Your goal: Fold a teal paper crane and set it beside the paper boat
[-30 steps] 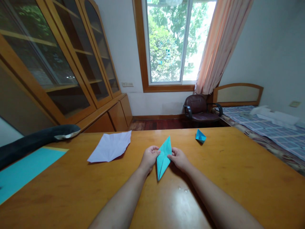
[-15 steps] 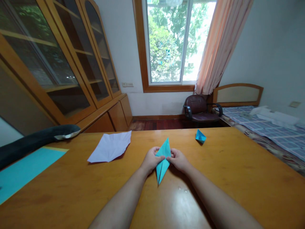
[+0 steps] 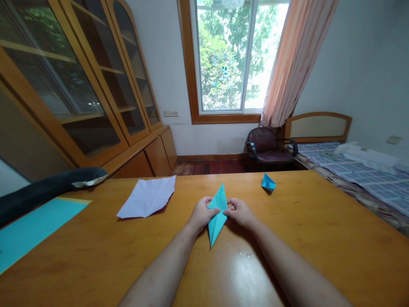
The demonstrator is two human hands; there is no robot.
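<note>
Left hand (image 3: 200,214) grasping one side of the folded paper (image 3: 218,224), thumb on top; right hand (image 3: 241,212) pinching the opposite edge. Paper sits between both hands, turquoise, long diamond shape, over the counter (image 3: 128,260); can't tell if touching it. Creased white sheet (image 3: 146,198) left of left hand, slightly beyond. Small blue folded piece (image 3: 268,183) beyond right hand, to its right.

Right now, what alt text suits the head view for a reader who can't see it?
A person's left hand and right hand hold a folded turquoise paper with pointed ends over a wooden table. A creased pale sheet lies to the left, and a small blue folded piece sits farther back on the right.
</note>
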